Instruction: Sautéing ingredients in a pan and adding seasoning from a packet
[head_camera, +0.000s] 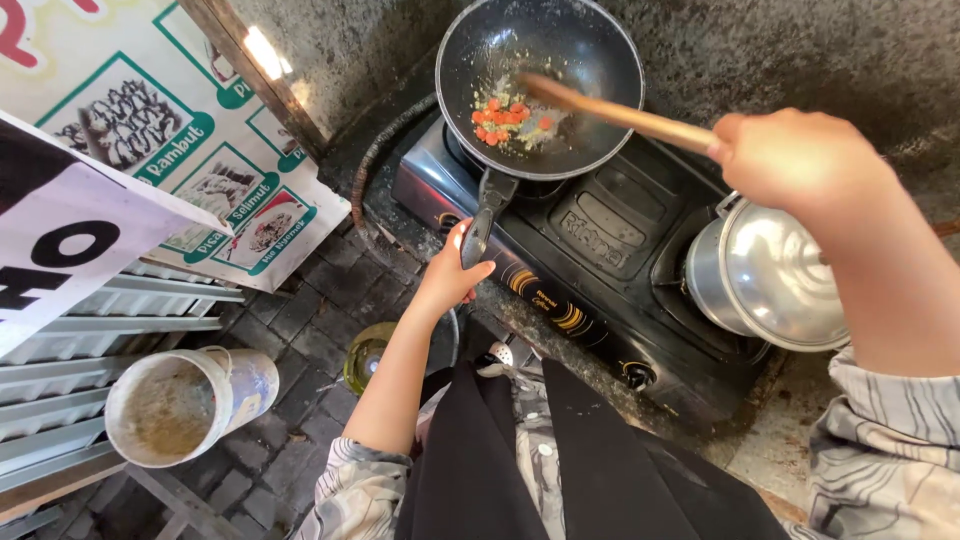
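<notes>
A black wok (590, 60) sits on the left burner of a black two-burner gas stove (590, 240). Inside it lie small red-orange pieces and pale bits of food (505, 118). My left hand (450, 272) grips the wok's black handle (488, 205) near its end. My right hand (795, 160) is closed around a wooden spatula (610, 112), whose tip rests in the food. My right forearm crosses above a lidded silver pot (770, 275) on the right burner.
A dirty white bucket (185, 405) stands on the paved floor at lower left. A printed menu banner (130, 120) leans on the left. A grey wall rises behind the stove. A green gas cylinder (368, 355) sits below the counter.
</notes>
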